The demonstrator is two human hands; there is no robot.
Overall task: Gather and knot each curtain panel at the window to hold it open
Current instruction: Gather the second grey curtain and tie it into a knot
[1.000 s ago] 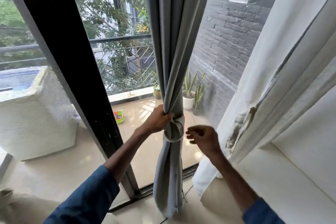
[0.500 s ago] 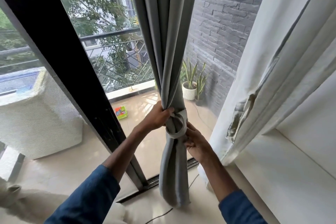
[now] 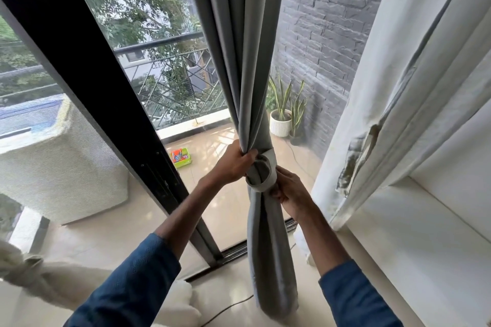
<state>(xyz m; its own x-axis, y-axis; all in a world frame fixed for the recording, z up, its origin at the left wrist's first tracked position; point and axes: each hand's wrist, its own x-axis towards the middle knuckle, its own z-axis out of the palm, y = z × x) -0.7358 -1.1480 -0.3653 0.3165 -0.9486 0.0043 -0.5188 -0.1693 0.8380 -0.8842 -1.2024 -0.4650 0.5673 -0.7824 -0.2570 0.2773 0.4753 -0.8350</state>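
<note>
grey curtain panel: we've got our left hand clenched above the knot, right hand fingers gripping it below.

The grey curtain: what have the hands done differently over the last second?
The right hand, which hung free beside the knot, moved in leftward and gripped the grey curtain just under it. The left hand stayed clamped above the knot, which is still in place.

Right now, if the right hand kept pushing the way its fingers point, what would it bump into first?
The right hand already touches the knot of the grey curtain; pushing on, it would likely meet the left hand gripping just beyond, though depth is unclear.
</note>
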